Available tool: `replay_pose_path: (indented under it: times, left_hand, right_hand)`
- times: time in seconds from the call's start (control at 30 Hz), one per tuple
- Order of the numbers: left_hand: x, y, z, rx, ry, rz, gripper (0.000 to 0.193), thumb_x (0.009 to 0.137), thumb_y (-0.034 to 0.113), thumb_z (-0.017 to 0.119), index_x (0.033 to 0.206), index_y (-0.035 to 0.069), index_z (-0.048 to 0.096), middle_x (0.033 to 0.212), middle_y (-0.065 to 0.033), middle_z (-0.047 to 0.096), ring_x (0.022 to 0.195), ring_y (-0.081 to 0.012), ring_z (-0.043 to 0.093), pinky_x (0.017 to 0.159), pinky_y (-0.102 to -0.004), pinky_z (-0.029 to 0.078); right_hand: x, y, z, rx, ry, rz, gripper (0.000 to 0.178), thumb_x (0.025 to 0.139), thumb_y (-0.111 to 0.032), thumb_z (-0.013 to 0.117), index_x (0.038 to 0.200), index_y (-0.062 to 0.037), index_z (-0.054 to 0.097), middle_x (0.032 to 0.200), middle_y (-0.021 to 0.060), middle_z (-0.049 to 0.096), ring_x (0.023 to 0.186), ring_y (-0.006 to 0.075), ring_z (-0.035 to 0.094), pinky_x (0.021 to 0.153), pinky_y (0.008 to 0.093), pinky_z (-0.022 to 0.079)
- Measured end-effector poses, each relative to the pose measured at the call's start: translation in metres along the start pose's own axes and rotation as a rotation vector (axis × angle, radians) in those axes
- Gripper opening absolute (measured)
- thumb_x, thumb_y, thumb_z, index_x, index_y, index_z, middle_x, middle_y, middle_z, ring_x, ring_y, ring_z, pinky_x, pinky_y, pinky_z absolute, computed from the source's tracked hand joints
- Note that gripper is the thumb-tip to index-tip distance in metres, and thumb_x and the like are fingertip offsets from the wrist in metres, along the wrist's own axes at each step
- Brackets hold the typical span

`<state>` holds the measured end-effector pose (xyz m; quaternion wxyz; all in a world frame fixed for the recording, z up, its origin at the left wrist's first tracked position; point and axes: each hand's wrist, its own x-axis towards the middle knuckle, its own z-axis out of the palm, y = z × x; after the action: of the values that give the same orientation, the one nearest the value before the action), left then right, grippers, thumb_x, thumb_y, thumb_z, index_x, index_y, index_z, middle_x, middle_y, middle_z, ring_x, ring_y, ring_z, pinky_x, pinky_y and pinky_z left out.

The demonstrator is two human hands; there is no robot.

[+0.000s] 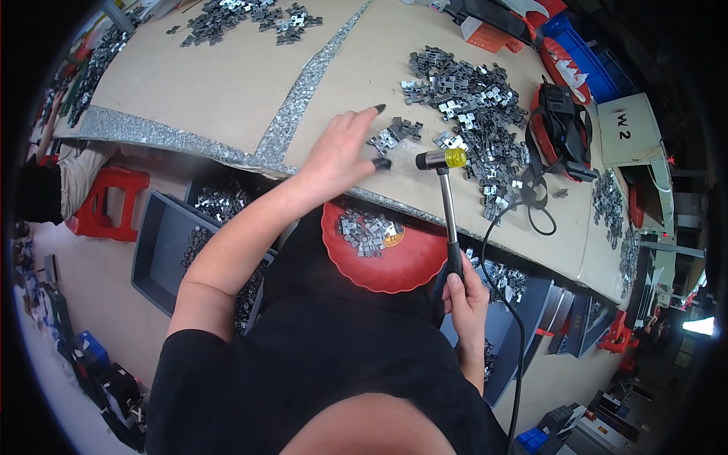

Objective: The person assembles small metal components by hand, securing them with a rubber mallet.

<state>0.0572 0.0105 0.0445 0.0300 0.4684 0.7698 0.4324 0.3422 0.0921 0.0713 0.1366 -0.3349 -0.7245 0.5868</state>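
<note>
My right hand [466,292] is wrapped round the black grip of a small mallet [449,208], whose steel head has one yellow face and one black face. The head is over the table's front edge. My left hand [339,152] reaches over the tabletop with thumb and forefinger apart, both tips covered in black. Just beyond those fingertips lies a small group of metal clips [396,134]; no clip shows in the hand. A red scalloped plate [413,267] rests at my lap under the table edge, with several shiny metal pieces [365,233] on it.
A large heap of metal clips [485,114] spreads to the right, with another pile [227,19] at the far left. A black corded device [561,129] stands right of the heap; its cable [523,341] hangs down past my right arm. Grey bins [163,250] sit below the table.
</note>
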Motion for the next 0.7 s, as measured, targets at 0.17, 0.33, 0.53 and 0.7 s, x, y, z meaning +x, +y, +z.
replay_pose_path:
  times: [0.17,0.33,0.53,0.7]
  left_hand:
    - [-0.002,0.014,0.01,0.058,-0.068,0.02,0.063,0.06,-0.004,0.061,0.118,-0.001,0.038,0.096,-0.016,0.054,0.092,-0.0324,0.05,0.082,-0.0387,0.042]
    - [0.001,0.03,0.007,0.01,-0.237,-0.024,0.066,0.06,-0.005,0.06,0.121,0.0,0.035,0.097,-0.0174,0.054,0.094,-0.033,0.05,0.082,-0.0392,0.042]
    - [0.006,0.024,0.013,-0.027,-0.26,0.01,0.068,0.06,-0.005,0.06,0.122,0.001,0.034,0.097,-0.0175,0.055,0.094,-0.0326,0.051,0.082,-0.0383,0.043]
    - [0.004,0.017,0.018,-0.175,-0.19,-0.003,0.069,0.06,-0.006,0.061,0.123,0.001,0.034,0.096,-0.0165,0.056,0.086,-0.0294,0.055,0.078,-0.036,0.046]
  right_hand:
    - [0.007,-0.004,0.007,-0.124,0.021,-0.094,0.039,0.089,-0.011,0.047,0.127,-0.002,0.042,0.059,-0.0014,0.047,0.046,0.0018,0.04,0.04,0.0152,0.033]
    - [0.004,-0.015,0.01,-0.273,0.063,-0.1,0.039,0.088,-0.011,0.048,0.126,-0.0027,0.043,0.06,0.0023,0.05,0.05,0.0051,0.045,0.047,0.0192,0.038]
    - [0.007,-0.017,0.016,-0.446,0.04,-0.033,0.039,0.088,-0.013,0.049,0.124,-0.0031,0.043,0.066,0.0157,0.055,0.057,0.0153,0.055,0.058,0.0275,0.044]
    - [0.007,-0.018,0.02,-0.494,0.034,0.006,0.038,0.089,-0.017,0.047,0.124,-0.0037,0.043,0.082,0.0222,0.06,0.066,0.0227,0.061,0.062,0.03,0.046]
